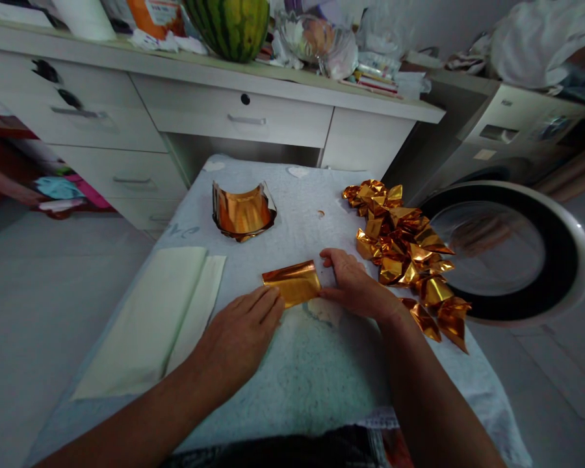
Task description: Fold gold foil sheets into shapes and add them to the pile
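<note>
A folded sheet of shiny gold foil (295, 284) lies on the cloth-covered table between my hands. My left hand (247, 325) rests palm down, its fingertips pressed together on the foil's lower left corner. At the right edge of the foil is my right hand (353, 283), thumb and forefinger apart and curved around that edge, with no clear grip on it. Farther back stands a curved stack of gold foil sheets (244, 211). A pile of folded gold foil pieces (394, 240) stretches along the table's right side.
Pale folded paper or cloth (146, 318) lies at the left of the table (292, 188). Behind stands a white drawer counter (277, 107) with a watermelon (231, 26) and clutter. An open washing machine door (507, 253) is close on the right.
</note>
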Motion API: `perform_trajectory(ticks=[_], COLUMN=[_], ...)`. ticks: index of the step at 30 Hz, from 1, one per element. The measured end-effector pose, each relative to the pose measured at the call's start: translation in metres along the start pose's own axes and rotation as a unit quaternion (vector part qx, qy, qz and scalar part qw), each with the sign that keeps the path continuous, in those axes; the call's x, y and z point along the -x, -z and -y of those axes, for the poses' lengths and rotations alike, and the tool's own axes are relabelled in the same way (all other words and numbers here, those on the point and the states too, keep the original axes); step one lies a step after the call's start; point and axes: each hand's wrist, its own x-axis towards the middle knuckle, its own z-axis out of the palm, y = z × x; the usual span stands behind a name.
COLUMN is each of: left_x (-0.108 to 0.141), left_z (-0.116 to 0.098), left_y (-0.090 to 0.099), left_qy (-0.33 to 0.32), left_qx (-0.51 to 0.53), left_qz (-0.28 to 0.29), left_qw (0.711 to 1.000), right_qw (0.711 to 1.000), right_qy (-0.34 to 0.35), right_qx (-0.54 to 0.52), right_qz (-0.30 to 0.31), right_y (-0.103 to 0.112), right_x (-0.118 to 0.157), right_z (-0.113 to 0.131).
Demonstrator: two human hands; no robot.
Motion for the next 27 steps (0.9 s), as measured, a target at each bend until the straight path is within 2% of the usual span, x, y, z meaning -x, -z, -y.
perform_trajectory(ticks=[4, 8, 10, 13, 17, 20, 23, 27], left_x=[0.003, 0.002, -0.001, -0.010, -0.030, -0.045, -0.054, -0.053], left_z=[-0.005, -0.010, -0.010, -0.007, -0.001, 0.006, 0.012, 0.016], left_y=[-0.001, 0.000, 0.002, 0.010, 0.028, 0.037, 0.035, 0.021], left_qy=[0.007, 0.011, 0.010, 0.016, 0.052, 0.081, 0.102, 0.163], left_qx=[-0.004, -0.008, -0.015, 0.000, 0.073, 0.084, 0.095, 0.122], left_qz=[0.004, 0.008, 0.011, 0.046, 0.113, 0.149, 0.135, 0.050], left_qw=[1.000, 1.000, 1.000, 0.999, 0.989, 0.982, 0.981, 0.978], right_qw=[0.999, 0.989, 0.985, 0.989, 0.994, 0.994, 0.993, 0.994], right_qy=[0.016, 0.052, 0.072, 0.098, 0.061, 0.044, 0.040, 0.039], right_qx=[-0.035, -0.084, -0.068, -0.011, 0.043, 0.072, 0.079, 0.050], right_qz=[-0.007, -0.110, -0.139, -0.112, -0.086, -0.072, -0.074, -0.086], right_y=[0.004, 0.003, -0.001, -0.010, -0.021, -0.025, -0.027, -0.025], right_x=[0.000, -0.004, -0.007, -0.011, -0.017, -0.020, -0.019, -0.018], right_z=[-0.004, 0.004, 0.014, 0.027, 0.032, 0.031, 0.031, 0.032])
